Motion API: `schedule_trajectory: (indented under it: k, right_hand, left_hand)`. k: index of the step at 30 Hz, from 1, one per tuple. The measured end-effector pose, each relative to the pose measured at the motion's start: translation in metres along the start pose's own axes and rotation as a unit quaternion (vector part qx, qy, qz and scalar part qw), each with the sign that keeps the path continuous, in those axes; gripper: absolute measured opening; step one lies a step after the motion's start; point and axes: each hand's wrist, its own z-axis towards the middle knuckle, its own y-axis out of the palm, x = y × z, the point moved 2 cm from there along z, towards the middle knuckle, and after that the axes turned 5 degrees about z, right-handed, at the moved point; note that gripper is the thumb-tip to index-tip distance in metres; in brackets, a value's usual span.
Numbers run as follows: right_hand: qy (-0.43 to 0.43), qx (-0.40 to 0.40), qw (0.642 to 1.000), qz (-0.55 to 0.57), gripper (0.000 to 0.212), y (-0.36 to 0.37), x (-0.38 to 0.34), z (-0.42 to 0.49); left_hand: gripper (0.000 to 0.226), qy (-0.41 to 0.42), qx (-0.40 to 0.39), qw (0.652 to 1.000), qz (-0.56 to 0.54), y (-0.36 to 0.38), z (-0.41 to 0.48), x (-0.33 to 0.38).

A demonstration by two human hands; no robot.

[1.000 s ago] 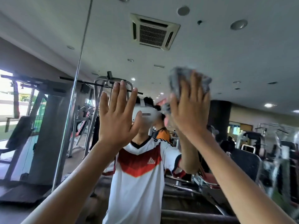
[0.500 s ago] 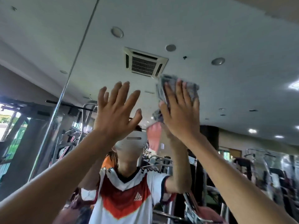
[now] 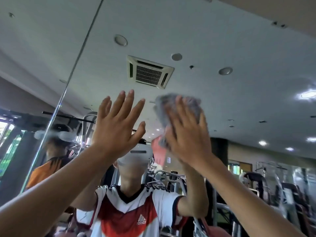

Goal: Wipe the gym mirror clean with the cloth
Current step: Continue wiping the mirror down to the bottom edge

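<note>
The gym mirror (image 3: 230, 103) fills the view and reflects the ceiling, gym machines and a person in a white and red shirt. A grey cloth (image 3: 164, 106) is flat against the glass at upper centre-right, blurred by motion. My right hand (image 3: 186, 132) presses on the cloth with its fingers spread and straight. My left hand (image 3: 118, 125) is raised just left of it, palm toward the glass, fingers straight and spread, holding nothing. Whether the left palm touches the mirror cannot be told.
A vertical seam (image 3: 80, 53) between mirror panels runs diagonally down the left side. Reflected in the glass are an air-conditioning vent (image 3: 149, 72), ceiling lights, weight machines at lower right and a second person in an orange top (image 3: 44, 170) at the left.
The view has tilted further up toward the ceiling reflection. My right hand and the cloth have slid along the glass; my left hand stays raised beside it.
</note>
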Motion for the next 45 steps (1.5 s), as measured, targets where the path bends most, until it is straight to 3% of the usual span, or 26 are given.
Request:
schedule_trajectory:
  k: [2,4,7,10,12,14,16,18,20,22,24,26,28,30,32,34,35,36,38,41,43,45]
  right_hand:
    - [-0.164,-0.044,0.985,-0.005,0.066,-0.002,0.005,-0.031]
    - [-0.190,-0.039,0.981,-0.001,0.069,-0.006,0.041,-0.032]
    - [0.003,0.010,1.000,0.016,0.066,-0.014,0.094,0.020]
    - [0.214,0.068,0.974,0.039,0.070,-0.021,0.096,0.089]
    - [0.262,0.091,0.960,0.039,0.071,-0.021,0.072,0.119]
    - [0.193,0.082,0.977,0.039,0.070,-0.016,0.043,0.126]
    - [0.013,0.032,0.999,0.026,0.065,-0.012,0.025,0.110]
    - [-0.162,-0.022,0.986,0.020,0.061,-0.011,0.039,0.086]
    - [-0.228,-0.034,0.973,0.014,0.063,-0.015,0.071,0.077]
    - [-0.159,-0.012,0.987,0.014,0.065,-0.019,0.099,0.089]
    - [0.021,0.053,0.998,0.027,0.064,-0.021,0.105,0.116]
    - [0.219,0.104,0.969,0.047,0.065,-0.020,0.084,0.142]
    - [0.272,0.109,0.955,0.046,0.061,-0.016,0.043,0.155]
    - [0.159,0.073,0.984,0.031,0.064,-0.008,0.005,0.145]
    - [-0.055,0.005,0.998,0.042,0.063,-0.010,-0.009,0.118]
    - [-0.248,-0.058,0.966,0.034,0.062,-0.012,0.013,0.097]
    - [-0.286,-0.066,0.956,0.022,0.065,-0.015,0.033,0.099]
    - [-0.262,-0.056,0.963,0.016,0.067,-0.019,0.053,0.109]
    - [-0.090,-0.006,0.995,0.032,0.068,-0.024,0.081,0.144]
    - [0.174,0.075,0.981,0.048,0.062,-0.022,0.062,0.198]
    - [0.231,0.103,0.966,0.052,0.064,-0.017,0.021,0.220]
    - [0.156,0.092,0.983,0.041,0.070,-0.013,-0.019,0.225]
  left_hand:
    - [0.062,0.064,0.001,0.997,0.033,-0.004,0.005,-0.016]
    - [0.060,0.126,-0.002,0.990,0.064,-0.005,0.009,-0.038]
    - [0.059,0.134,-0.012,0.990,0.041,0.000,0.007,-0.051]
    - [0.066,0.071,-0.006,0.997,-0.005,0.003,0.004,-0.051]
    - [0.072,0.009,-0.002,1.000,-0.027,0.000,0.004,-0.056]
    - [0.074,-0.016,0.004,0.999,-0.027,0.001,0.003,-0.059]
    - [0.074,-0.024,0.004,1.000,-0.020,0.003,0.003,-0.057]
    - [0.074,-0.037,0.001,0.999,-0.020,0.003,0.003,-0.056]
    - [0.074,-0.041,-0.005,0.999,-0.025,0.004,0.003,-0.057]
    - [0.073,-0.038,-0.015,0.999,-0.028,0.005,0.002,-0.058]
    - [0.073,-0.039,-0.016,0.999,-0.033,0.006,0.003,-0.060]
    - [0.073,-0.038,-0.015,0.999,-0.036,0.006,0.004,-0.059]
    - [0.073,-0.059,-0.010,0.998,-0.036,0.004,0.001,-0.057]
    - [0.074,-0.103,-0.004,0.994,-0.041,0.002,-0.003,-0.055]
    - [0.077,-0.141,-0.004,0.989,-0.051,0.002,-0.007,-0.057]
    - [0.081,-0.155,-0.005,0.987,-0.048,0.003,-0.010,-0.060]
    - [0.081,-0.153,-0.005,0.987,-0.042,0.004,-0.011,-0.062]
    - [0.081,-0.144,-0.006,0.989,-0.034,0.005,-0.012,-0.063]
    - [0.079,-0.119,-0.010,0.993,-0.020,0.006,-0.016,-0.068]
    - [0.076,-0.076,-0.017,0.997,-0.004,0.006,-0.024,-0.083]
    - [0.073,-0.061,-0.018,0.998,-0.003,0.004,-0.030,-0.090]
    - [0.072,-0.065,-0.018,0.998,-0.009,0.003,-0.034,-0.092]
